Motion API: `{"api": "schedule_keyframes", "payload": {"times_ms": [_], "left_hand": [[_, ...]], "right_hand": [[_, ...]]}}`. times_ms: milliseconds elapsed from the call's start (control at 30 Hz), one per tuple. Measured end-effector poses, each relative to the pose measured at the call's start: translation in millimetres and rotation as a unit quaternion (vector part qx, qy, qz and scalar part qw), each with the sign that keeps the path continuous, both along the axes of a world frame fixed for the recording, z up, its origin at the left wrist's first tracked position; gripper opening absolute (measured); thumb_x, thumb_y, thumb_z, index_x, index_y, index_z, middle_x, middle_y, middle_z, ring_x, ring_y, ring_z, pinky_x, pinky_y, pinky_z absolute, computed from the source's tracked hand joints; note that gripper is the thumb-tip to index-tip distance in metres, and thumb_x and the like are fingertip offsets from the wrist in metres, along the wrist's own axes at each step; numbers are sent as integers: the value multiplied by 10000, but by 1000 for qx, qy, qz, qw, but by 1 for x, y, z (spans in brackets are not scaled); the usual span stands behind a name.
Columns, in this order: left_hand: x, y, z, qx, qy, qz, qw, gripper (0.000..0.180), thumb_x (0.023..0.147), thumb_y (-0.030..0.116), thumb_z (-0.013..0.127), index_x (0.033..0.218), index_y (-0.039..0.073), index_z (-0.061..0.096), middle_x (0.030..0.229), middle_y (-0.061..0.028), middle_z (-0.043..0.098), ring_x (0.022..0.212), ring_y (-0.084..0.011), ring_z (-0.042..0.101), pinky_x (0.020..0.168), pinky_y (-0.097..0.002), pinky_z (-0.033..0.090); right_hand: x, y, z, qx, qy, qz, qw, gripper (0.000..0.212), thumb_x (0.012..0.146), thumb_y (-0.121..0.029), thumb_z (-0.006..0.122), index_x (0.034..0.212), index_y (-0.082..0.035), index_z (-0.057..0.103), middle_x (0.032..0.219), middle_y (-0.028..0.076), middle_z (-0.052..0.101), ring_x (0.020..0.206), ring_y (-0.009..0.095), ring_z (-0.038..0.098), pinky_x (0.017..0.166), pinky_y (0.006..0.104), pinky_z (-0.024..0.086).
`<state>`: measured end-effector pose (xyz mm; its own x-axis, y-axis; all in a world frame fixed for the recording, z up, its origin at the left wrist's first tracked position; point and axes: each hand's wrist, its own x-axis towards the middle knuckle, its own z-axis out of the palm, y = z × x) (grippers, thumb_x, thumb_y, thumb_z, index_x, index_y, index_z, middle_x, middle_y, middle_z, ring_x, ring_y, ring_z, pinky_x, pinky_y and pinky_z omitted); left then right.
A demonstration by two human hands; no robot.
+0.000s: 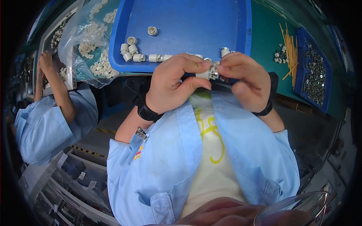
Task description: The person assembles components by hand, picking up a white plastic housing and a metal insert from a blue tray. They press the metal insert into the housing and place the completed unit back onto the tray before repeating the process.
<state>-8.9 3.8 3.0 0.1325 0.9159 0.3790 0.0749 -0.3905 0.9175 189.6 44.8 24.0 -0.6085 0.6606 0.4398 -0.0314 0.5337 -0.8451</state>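
In front of my chest my left hand (176,80) is closed, with thumb and fingers gripping a white cylindrical fitting (203,74) that resembles a small lamp socket. My right hand (247,75) pinches at the fitting's right end, where a pale, partly shiny piece (214,71) shows; whether that is separate cannot be made out. Just beyond my hands is the near rim of a blue tray (181,22). Similar white fittings (132,49) cluster at its left, and others lie in a row along its near side, partly hidden by my hands.
Left of the tray, a clear plastic bag (71,41) lies among heaps of small white parts (103,66). At right are thin wooden sticks (289,52) and a blue bin (301,84) of small metal parts. A co-worker's arms (56,83) reach over the far-left bench.
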Motion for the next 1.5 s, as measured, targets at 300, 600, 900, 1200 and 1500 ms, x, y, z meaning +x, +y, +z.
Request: {"api": "schedule_keyframes", "payload": {"times_ms": [300, 600, 900, 1200, 1500], "left_hand": [[-1, 4, 6, 122, 78, -49, 988, 283, 651, 104, 743, 844, 29, 550, 862, -106, 631, 761, -265, 609, 648, -333, 476], [1, 2, 10, 155, 109, -40, 981, 294, 644, 84, 733, 850, 18, 535, 855, -117, 621, 743, -285, 601, 645, -346, 479], [4, 1, 10, 148, 144, -19, 978, 276, 647, 69, 724, 841, 14, 535, 845, -119, 619, 742, -279, 603, 647, -349, 481], [4, -1, 8, 95, 131, 35, 986, 306, 643, 109, 750, 845, 9, 544, 785, -107, 609, 694, -266, 588, 616, -335, 465], [1, 2, 11, 60, 124, 30, 990, 321, 636, 125, 762, 850, 11, 551, 746, -103, 591, 649, -253, 564, 567, -328, 434]], "right_hand": [[-8, -5, -7, -374, 125, 93, 914, 179, 805, -115, 644, 892, -29, 514, 924, 59, 491, 859, 123, 464, 782, 242, 376], [-11, -2, -14, -440, 120, 147, 878, 290, 818, -212, 644, 972, -59, 451, 975, 25, 439, 868, 94, 436, 790, 211, 354], [-14, -3, -20, -448, 115, 163, 871, 364, 841, -288, 609, 1040, -62, 404, 1002, 14, 422, 922, 87, 435, 822, 223, 356], [-15, -2, -20, -472, 131, 148, 859, 299, 900, -275, 514, 1079, -59, 411, 1026, 22, 458, 955, 92, 450, 839, 242, 368], [-14, -1, -21, -518, 121, 136, 836, 262, 932, -225, 449, 1119, -43, 422, 1051, 35, 490, 968, 95, 478, 853, 242, 379]]}}
